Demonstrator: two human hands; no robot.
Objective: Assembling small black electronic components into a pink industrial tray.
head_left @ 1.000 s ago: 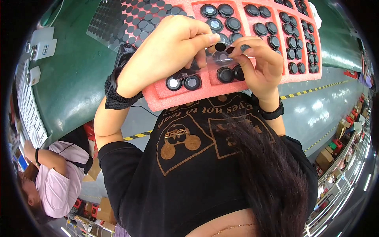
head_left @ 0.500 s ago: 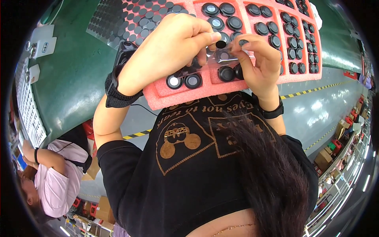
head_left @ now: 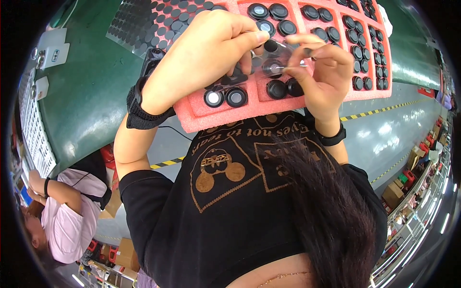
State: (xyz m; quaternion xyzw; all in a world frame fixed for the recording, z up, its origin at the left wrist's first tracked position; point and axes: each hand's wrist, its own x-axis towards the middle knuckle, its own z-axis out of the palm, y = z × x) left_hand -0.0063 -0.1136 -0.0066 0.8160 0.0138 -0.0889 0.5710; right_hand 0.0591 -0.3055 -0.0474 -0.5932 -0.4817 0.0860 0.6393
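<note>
Pinching small black round cap (head_left: 270,46) at rim, left hand (head_left: 211,48) fingertips closed; right hand (head_left: 321,62) closed on thin tool (head_left: 290,68). Cap seems light, rigid, easy to drop.

Brown cartons (head_left: 393,194) far right; white labels (head_left: 54,49) upper left.

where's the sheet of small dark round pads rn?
Head view, upper left: the clear sheet of small dark round pads lies on the green table, just left of the pink foam tray.
</note>
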